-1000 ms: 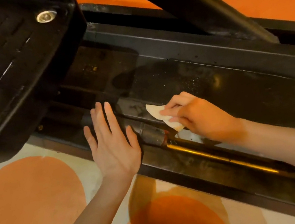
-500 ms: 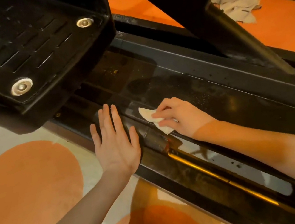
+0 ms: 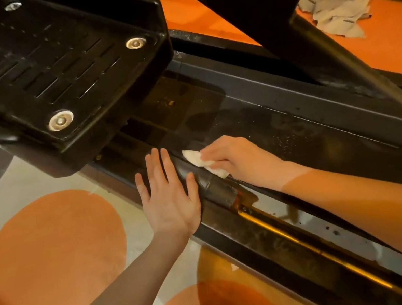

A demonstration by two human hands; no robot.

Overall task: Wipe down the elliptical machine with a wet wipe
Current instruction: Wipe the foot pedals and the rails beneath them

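Clearly the wiping is in hand, low on the elliptical machine (image 3: 299,135), along the dark base rail under the foot pedal (image 3: 54,70). Left hand (image 3: 169,198) rests flat, fingers spread, bracing beside the rail. Right hand (image 3: 238,159) presses the folded wet wipe (image 3: 197,159) down; next, probably a firm stroke over the dusty specks nearby.

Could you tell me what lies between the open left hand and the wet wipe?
Only a dark rail of the elliptical's base separates the left hand from the wet wipe, seen in the head view.
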